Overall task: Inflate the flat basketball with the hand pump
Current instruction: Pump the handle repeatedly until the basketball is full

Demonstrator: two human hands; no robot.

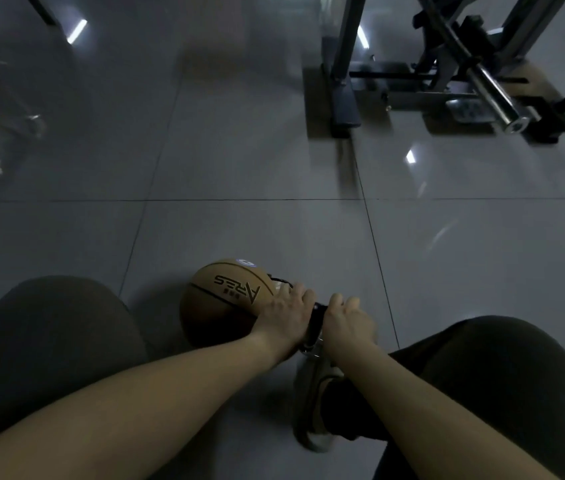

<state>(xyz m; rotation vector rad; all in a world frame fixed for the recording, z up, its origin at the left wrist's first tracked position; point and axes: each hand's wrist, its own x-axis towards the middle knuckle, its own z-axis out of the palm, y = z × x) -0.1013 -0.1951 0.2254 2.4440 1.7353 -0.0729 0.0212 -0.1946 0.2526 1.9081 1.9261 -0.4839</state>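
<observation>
Left hand [286, 315] curled round the black pump [316, 322], just beside the basketball [225, 299] (brown, on grey floor tiles [239, 220]). Right hand [347, 323] clenched round the pump's near end.

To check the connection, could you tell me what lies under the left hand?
The left hand grips a dark hand pump beside the basketball; only its body shows. Where pump meets ball is covered.
</observation>
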